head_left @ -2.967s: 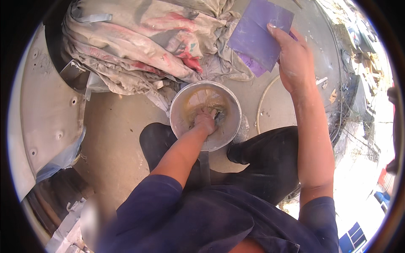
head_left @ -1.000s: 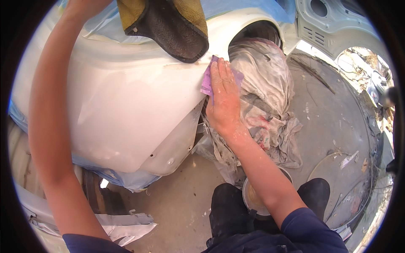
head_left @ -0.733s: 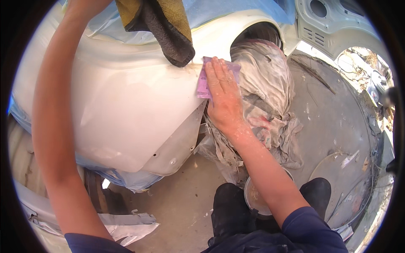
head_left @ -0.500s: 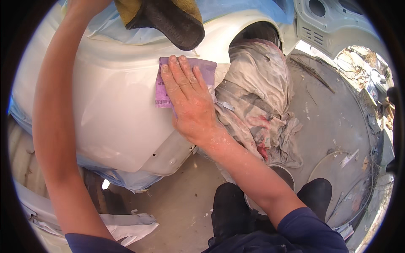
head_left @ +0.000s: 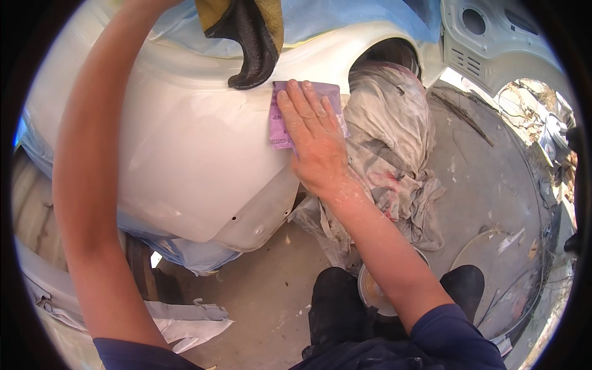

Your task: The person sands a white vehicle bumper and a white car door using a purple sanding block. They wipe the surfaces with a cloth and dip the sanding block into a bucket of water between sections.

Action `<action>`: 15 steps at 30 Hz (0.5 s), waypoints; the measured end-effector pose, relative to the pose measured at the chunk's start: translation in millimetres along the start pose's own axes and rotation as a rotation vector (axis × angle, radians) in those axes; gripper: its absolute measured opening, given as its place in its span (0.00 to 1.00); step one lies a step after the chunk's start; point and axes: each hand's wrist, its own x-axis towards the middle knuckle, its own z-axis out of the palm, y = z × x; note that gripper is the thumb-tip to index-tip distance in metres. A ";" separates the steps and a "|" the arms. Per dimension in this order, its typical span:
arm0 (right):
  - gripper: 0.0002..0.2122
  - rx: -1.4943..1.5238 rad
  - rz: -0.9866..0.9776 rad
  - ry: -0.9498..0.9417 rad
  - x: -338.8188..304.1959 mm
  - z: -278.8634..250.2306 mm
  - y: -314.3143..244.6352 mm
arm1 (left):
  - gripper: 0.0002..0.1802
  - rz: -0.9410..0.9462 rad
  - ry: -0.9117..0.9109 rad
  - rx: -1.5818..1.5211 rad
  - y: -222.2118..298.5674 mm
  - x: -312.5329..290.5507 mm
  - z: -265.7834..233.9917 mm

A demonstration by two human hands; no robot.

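My right hand [head_left: 319,145] lies flat over a purple sheet of sandpaper [head_left: 282,132] with dark print on its back. It presses the sheet against the white car body panel [head_left: 185,154], just left of the wheel arch. The thumb is mostly hidden. My left arm [head_left: 92,154] reaches up along the left side. Only the edge of my left hand [head_left: 157,3] shows at the top, its fingers out of frame. A yellow cloth with a dark, limp part [head_left: 262,49] hangs above the sandpaper; what supports it is out of view.
Crumpled, stained cloth [head_left: 391,135] fills the wheel arch and spills to the floor. Blue masking film [head_left: 345,18] covers parts above and below the panel. A round container [head_left: 376,293] stands between my legs. A pale door-like panel [head_left: 493,43] stands at upper right.
My right hand and the sandpaper have slid slightly rightward along the panel, nearer the wheel arch cloth. The hanging cloth has swung left relative to them. The whole view has shifted a little.
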 end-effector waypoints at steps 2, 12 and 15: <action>0.37 -0.081 0.149 0.055 -20.7 -1.2 30.9 | 0.17 -0.065 -0.010 -0.060 -0.8 4.3 8.3; 0.36 -0.048 0.107 0.005 -21.4 4.7 16.2 | 0.18 0.018 -0.033 -0.045 -2.0 -5.4 8.9; 0.37 -0.138 0.272 0.029 -33.4 2.2 39.4 | 0.18 0.065 0.068 -0.090 -16.1 -0.9 28.2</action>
